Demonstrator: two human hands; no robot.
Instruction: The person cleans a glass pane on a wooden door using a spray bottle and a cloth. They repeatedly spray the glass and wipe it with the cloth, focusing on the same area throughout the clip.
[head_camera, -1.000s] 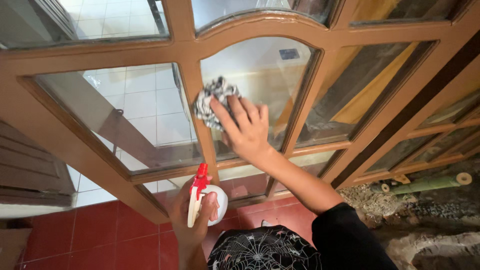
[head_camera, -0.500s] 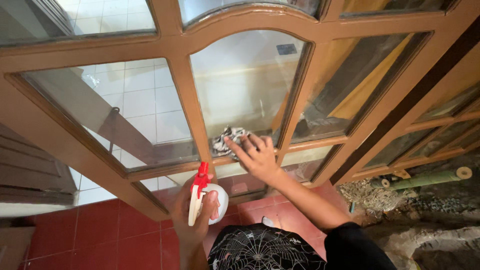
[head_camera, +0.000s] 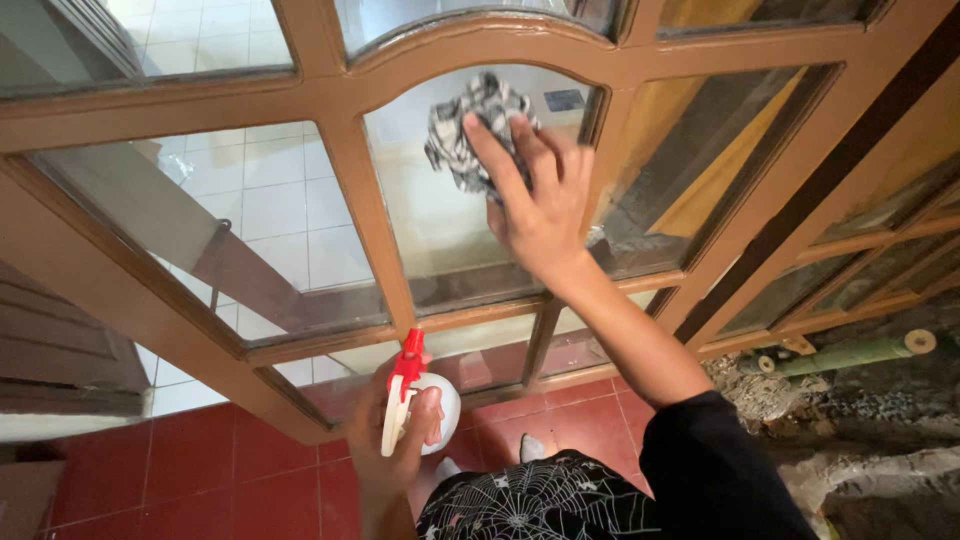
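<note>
The right hand (head_camera: 540, 205) lies flat and spread against the glass of the arched middle pane (head_camera: 440, 230), fingers stretched toward the pane's top edge, pressing a crumpled black-and-white cloth (head_camera: 472, 128) to the glass. The cloth sits under the fingertips near the pane's upper arch, bunched rather than folded, with its longer side running roughly up and down the pane. The forearm reaches up from the lower right, out of a black sleeve (head_camera: 715, 470).

The left hand (head_camera: 385, 440) is closed around a white spray bottle (head_camera: 437, 408) with a red trigger head (head_camera: 407, 362), held low, close to the body, in front of the bottom rail of the brown wooden window frame (head_camera: 330, 95). The bottle stands nearly upright, its long axis running up and down, the red nozzle at the top pointing toward the glass.

Red floor tiles (head_camera: 200, 470) lie below the frame, and a green pole (head_camera: 850, 355) rests on the ground at the right.
</note>
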